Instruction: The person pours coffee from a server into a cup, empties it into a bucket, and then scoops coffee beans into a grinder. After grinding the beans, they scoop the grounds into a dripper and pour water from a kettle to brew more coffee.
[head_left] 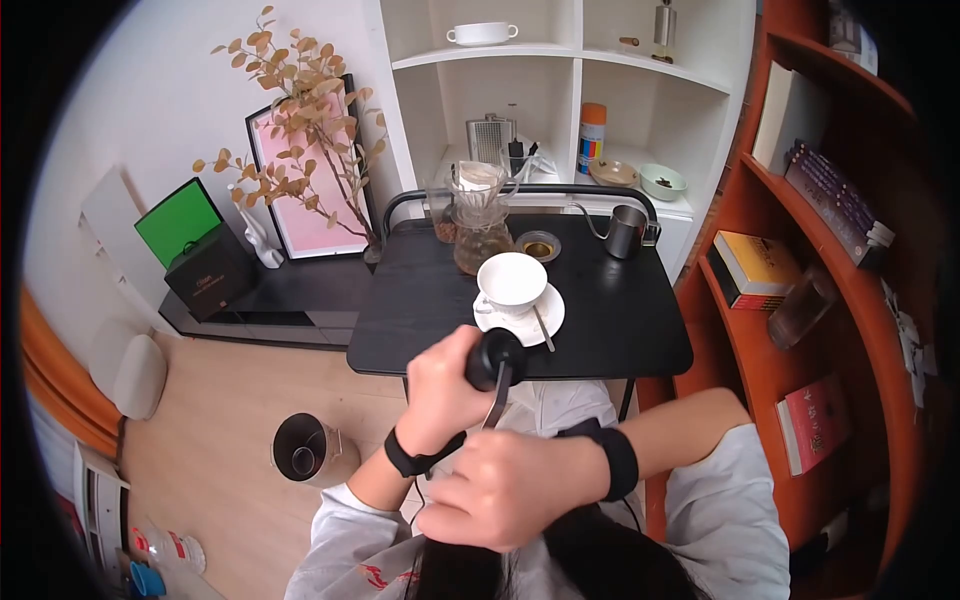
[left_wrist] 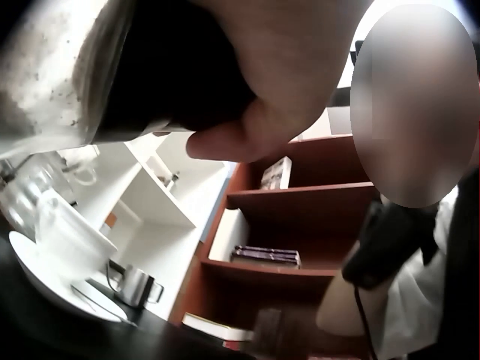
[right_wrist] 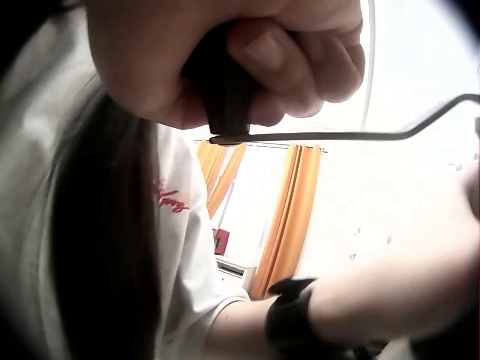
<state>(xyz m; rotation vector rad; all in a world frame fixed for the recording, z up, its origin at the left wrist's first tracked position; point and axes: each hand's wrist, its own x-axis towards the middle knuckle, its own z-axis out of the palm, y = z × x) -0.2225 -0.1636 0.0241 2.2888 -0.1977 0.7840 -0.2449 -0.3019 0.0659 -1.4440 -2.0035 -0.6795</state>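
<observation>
My left hand [head_left: 443,388] grips a hand coffee grinder [head_left: 497,358] by its black body. In the left wrist view, the grinder's clear jar [left_wrist: 49,64] shows dark specks inside. A bent metal crank [right_wrist: 330,136] runs from the grinder to a black knob [right_wrist: 229,94]. Around that knob curl the fingers of my right hand [head_left: 515,487], close in front of my chest. Just beyond the grinder, a white cup [head_left: 513,284] stands on a saucer [head_left: 551,312] with a spoon [head_left: 543,328] beside it.
On the black table [head_left: 620,320] stand a glass coffee maker [head_left: 484,240] with paper filter, a small round dish [head_left: 538,246] and a steel gooseneck kettle [head_left: 627,234]. White shelves [head_left: 480,55] rise behind; a red-brown bookcase [head_left: 745,330] is at right. A bin [head_left: 345,458] stands on the floor.
</observation>
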